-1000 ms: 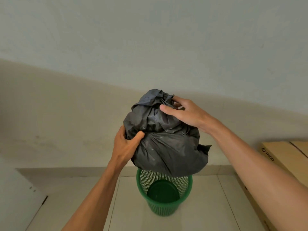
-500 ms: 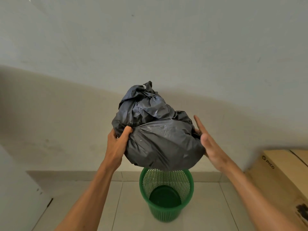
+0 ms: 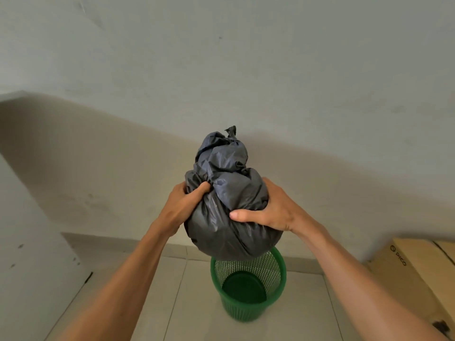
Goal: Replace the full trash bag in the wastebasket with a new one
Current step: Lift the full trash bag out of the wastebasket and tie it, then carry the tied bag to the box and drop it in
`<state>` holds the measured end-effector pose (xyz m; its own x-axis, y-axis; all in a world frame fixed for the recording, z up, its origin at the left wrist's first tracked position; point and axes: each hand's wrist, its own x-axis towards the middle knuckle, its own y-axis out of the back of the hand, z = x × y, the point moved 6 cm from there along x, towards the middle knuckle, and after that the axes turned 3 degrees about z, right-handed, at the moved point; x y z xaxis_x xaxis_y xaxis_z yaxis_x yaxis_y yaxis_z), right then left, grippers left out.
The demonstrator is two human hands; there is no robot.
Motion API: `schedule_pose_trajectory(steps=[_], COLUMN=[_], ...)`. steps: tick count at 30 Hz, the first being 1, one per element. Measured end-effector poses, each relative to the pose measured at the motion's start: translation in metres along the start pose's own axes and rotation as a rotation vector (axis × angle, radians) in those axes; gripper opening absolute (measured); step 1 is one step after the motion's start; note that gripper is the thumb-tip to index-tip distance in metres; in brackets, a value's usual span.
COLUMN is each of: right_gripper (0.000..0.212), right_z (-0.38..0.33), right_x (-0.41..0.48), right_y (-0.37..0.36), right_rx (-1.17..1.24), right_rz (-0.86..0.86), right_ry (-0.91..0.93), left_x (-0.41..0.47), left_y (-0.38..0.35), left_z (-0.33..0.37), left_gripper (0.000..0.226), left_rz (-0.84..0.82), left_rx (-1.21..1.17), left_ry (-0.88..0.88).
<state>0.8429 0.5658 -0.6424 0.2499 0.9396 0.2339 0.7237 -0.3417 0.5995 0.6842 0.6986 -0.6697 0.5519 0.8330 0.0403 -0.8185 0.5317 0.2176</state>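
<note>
Now both hands grasp the full black trash bag [image 3: 229, 212], held in the air above the green mesh wastebasket [image 3: 248, 286] on the tiled floor [image 3: 157, 299]. Left hand [image 3: 183, 205] clutches bunched plastic at the bag's left side; right hand [image 3: 273, 210] wraps its right side, thumb pressed across the front. A cardboard box [image 3: 418, 274] sits at right.

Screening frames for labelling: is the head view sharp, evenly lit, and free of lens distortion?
Head view: sharp on the trash bag, left hand and right hand; light soft and even, no harsh glare; wide-angle distortion bows the colour boundary on the wall.
</note>
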Motion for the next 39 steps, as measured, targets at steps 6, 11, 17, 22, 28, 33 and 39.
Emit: schedule_pose_trajectory(steps=[6,11,17,22,28,33,39], right_gripper=[0.064,0.083,0.116,0.103,0.090,0.085,0.078], right_z=[-0.026,-0.080,-0.169,-0.248,-0.329,-0.379,-0.429], right_x=[0.027,0.060,0.091,0.105,0.101,0.095,0.092], right_y=[0.023,0.052,0.096,0.125,0.152,0.163,0.151], right_rx=[0.034,0.039,0.059,-0.021,-0.092,-0.138,-0.120], right_rz=[-0.034,-0.127,-0.177,-0.276,-0.337,-0.367,-0.376], right_ry=[-0.125,-0.213,-0.293,-0.271,-0.252,-0.237,-0.153], left_x=[0.000,-0.008,-0.013,-0.031,-0.070,-0.100,-0.133], left_y=[0.019,0.045,0.094,0.121,0.154,0.174,0.215], left_z=[0.053,0.123,0.214,0.295,0.364,0.403,0.426], left_gripper=[0.085,0.112,0.140,0.143,0.132,0.126,0.132], left_rz=[-0.004,-0.189,-0.225,-0.239,-0.246,-0.186,-0.105], left_rx=[-0.021,0.134,0.375,0.272,0.320,0.286,0.308], left_ry=[0.061,0.033,0.098,0.125,0.190,0.213,0.226])
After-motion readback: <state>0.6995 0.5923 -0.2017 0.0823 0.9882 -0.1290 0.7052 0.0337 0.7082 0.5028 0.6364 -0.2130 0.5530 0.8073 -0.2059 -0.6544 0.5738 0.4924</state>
